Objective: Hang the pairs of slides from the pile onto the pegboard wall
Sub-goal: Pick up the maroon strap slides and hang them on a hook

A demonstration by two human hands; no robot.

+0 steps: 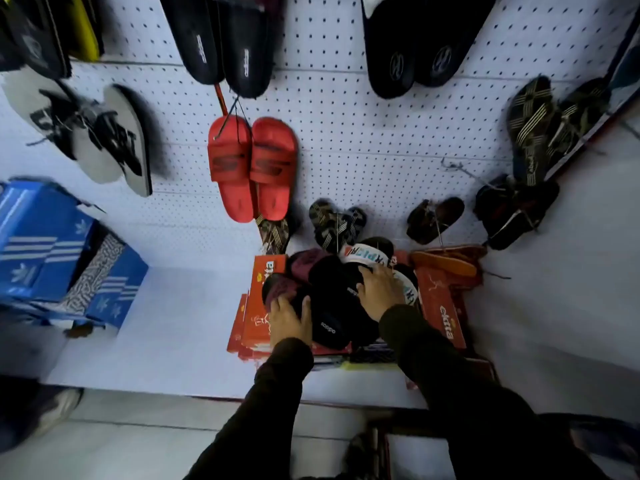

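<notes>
Head view. Item: black slide (329,306), white lettering on the strap, top of the pile (332,282) on red shoe boxes (438,306) at the foot of the pegboard wall (363,140). Its long axis runs away from you toward the wall, between your hands. Left hand (290,318): fingers spread, resting on the slide's near-left edge, nothing clasped. Right hand (379,289): spread flat on the pile's right side, touching a white printed slide (360,252). The left hand looks nearer the black slide.

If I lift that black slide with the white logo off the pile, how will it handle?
The black slide looks thick-soled and moulded, so probably light and fairly stiff, not floppy. It lies on a loose heap over red boxes, so neighbours may shift or slide off. The left hand rests at its edge, the right hand on the pile.
</notes>
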